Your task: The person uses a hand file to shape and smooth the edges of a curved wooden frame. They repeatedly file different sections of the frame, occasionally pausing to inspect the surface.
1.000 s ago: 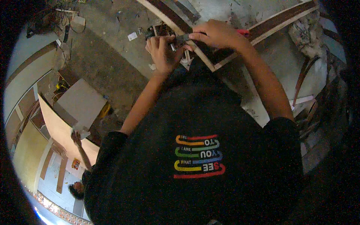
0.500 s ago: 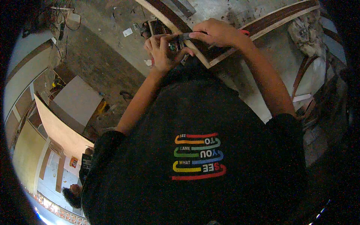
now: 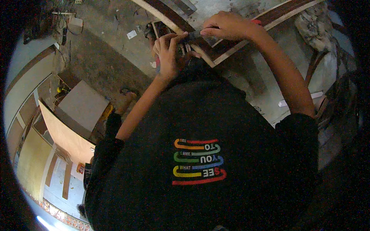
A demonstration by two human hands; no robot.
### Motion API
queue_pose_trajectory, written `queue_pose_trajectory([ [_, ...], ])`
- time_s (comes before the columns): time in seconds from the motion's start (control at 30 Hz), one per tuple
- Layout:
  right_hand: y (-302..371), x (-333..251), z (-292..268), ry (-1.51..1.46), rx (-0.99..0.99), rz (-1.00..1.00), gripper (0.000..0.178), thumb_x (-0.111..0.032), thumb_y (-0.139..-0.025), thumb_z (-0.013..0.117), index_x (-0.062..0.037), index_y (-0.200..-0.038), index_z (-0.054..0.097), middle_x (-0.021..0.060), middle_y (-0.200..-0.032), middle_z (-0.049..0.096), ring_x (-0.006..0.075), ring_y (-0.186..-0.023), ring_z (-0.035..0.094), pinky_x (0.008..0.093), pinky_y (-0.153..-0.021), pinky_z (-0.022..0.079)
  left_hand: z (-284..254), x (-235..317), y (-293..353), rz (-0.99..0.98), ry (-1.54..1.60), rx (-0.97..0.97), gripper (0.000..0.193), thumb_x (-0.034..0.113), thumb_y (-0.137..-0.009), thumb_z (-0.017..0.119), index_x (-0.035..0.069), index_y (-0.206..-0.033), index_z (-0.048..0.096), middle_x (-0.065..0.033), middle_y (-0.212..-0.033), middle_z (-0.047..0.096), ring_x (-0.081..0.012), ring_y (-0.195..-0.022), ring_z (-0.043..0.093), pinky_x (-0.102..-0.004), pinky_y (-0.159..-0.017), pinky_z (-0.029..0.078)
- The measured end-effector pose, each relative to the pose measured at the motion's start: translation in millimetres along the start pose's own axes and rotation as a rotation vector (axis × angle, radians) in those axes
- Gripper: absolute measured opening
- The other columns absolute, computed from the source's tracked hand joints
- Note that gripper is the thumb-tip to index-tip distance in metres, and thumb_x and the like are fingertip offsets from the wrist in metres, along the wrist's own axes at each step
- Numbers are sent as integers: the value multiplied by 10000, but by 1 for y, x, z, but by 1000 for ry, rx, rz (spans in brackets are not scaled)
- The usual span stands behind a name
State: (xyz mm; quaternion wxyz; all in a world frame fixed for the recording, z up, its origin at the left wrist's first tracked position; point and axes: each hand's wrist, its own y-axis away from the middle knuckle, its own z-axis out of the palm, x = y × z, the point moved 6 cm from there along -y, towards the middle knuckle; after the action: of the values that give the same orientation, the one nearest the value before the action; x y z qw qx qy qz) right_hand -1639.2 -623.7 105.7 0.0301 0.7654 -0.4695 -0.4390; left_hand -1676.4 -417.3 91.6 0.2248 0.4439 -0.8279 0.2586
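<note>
A tool with a flat grey blade (image 3: 195,35) and a red end (image 3: 256,22) lies across the light edge of a dark-faced wooden frame (image 3: 208,57). My right hand (image 3: 225,26) is closed round it, and the red end shows behind my wrist. My left hand (image 3: 168,52) has its fingers curled, with the index fingertip on the blade's far end. Its thumb sits lower, by the frame's corner. Small parts between this thumb and the fingers are too dark to make out.
The frame's two long arms run away to the upper left and upper right. A crumpled grey cloth-like bundle (image 3: 314,32) is at right, near a white bar (image 3: 300,99). Boards (image 3: 83,104) and another person's limb (image 3: 126,101) are at left. Cables and a white box (image 3: 75,24) lie far left.
Both my hands have shifted slightly away and to the right together with the tool. At left, another person's limb has come into sight beside the boards.
</note>
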Motion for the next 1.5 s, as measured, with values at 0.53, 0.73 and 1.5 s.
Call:
queue_pose_trajectory([
  [0.53,0,-21,16,39,48,-11,444,-510,-983,495,-103,-948,668,172,-869,683,418,-874,647,524,-783,497,-22,29,-9,29,-91,-24,534,360,-675,865,116,-1101,655,-85,-1014,561,-291,-999,521,-438,-865,400],
  [0.73,21,3,13,20,-8,19,445,-493,-989,495,-90,-958,683,165,-908,689,404,-900,649,507,-793,499,-3,29,-6,85,32,-36,542,340,-720,817,167,-1205,651,-67,-1008,573,-276,-976,529,-418,-841,412],
  [1.5,147,19,39,264,924,335,430,-491,-799,763,-119,-991,667,80,-964,636,292,-936,640,434,-839,488,-7,31,0,196,30,-63,566,414,-697,848,191,-1179,652,-29,-1114,603,-265,-1042,546,-437,-891,377],
])
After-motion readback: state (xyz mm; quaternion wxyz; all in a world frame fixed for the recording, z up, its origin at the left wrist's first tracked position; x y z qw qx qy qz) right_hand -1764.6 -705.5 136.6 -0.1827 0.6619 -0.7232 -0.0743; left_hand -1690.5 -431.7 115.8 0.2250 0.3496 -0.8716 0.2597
